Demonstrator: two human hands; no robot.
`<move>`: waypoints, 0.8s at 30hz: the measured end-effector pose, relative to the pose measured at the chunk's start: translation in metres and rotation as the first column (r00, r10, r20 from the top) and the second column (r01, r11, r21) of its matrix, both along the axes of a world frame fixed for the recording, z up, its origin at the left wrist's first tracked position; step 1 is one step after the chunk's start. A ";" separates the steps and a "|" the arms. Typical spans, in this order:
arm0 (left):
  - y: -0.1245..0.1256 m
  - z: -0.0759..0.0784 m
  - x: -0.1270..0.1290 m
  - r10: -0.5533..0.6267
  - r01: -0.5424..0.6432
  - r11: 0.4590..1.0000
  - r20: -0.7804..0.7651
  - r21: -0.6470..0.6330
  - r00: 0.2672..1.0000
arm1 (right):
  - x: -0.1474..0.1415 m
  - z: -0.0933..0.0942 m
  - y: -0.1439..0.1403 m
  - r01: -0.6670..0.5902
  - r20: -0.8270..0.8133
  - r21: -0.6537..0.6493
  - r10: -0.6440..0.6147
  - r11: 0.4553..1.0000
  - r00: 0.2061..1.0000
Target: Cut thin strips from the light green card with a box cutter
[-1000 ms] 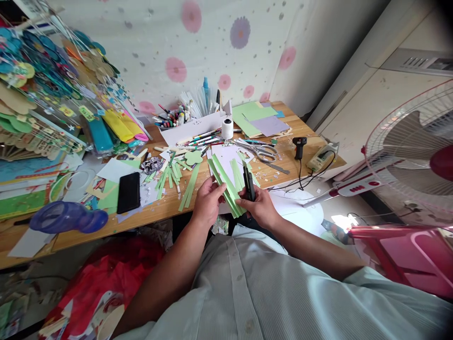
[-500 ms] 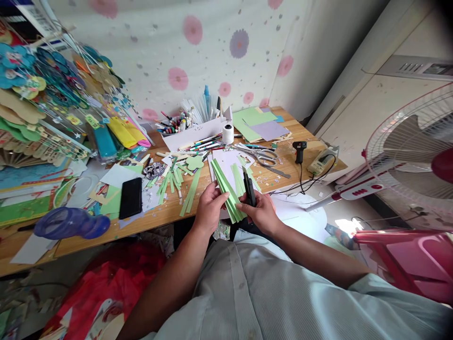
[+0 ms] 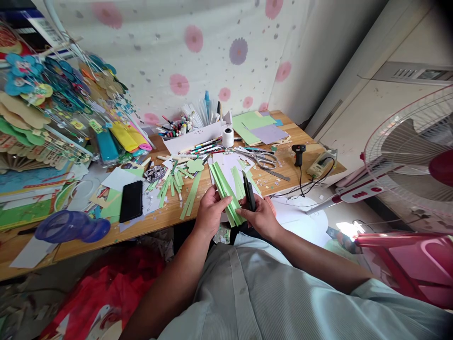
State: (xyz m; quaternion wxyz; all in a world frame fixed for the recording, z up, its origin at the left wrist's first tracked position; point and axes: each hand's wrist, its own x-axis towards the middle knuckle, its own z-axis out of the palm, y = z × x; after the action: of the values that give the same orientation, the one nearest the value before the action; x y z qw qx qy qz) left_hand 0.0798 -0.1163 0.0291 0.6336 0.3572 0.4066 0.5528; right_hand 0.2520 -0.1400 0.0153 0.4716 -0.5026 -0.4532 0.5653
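Several pale green paper strips (image 3: 225,190) are bunched between my hands, over the front edge of the table. My left hand (image 3: 211,208) is closed on them, thumb on top. My right hand (image 3: 261,216) is wrapped round a black utility knife (image 3: 249,194), blade pointing away from me, while its thumb and fingertip touch the strips' lower end. Beneath lies a sheet of white paper (image 3: 228,165) with more green strips (image 3: 238,182) on it. To the left are a green paper flower (image 3: 195,165) and loose green strips (image 3: 191,196).
Scissors (image 3: 264,160), a white thread spool (image 3: 228,138) and a box of pens (image 3: 193,134) stand farther back. A black phone (image 3: 131,200) and a blue translucent vase-like container (image 3: 72,225) lie left. A glue gun (image 3: 299,153) is at right, beside a fan (image 3: 410,146).
The green strips have shifted slightly and fanned apart a little in my hands. My right thumb sits slightly lower along them. The view has tilted a little.
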 end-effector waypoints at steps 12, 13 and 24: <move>-0.001 -0.003 0.000 -0.027 0.029 0.999 -0.062 0.023 0.998 | 0.001 -0.002 -0.001 -0.025 0.029 0.038 0.023 0.999 0.999; -0.001 -0.002 0.001 -0.029 0.031 0.999 -0.060 0.026 0.998 | 0.001 -0.003 -0.001 -0.022 0.035 0.042 0.021 0.999 0.999; -0.003 -0.006 0.002 -0.039 0.041 0.999 -0.075 0.031 0.996 | -0.006 0.005 -0.003 -0.002 -0.094 -0.069 -0.005 0.998 0.996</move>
State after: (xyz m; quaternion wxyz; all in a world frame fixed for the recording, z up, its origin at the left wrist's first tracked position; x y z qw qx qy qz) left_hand 0.0814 -0.1191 0.0232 0.6230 0.3958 0.4137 0.5330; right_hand 0.2465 -0.1427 0.0201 0.4753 -0.4917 -0.4100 0.6035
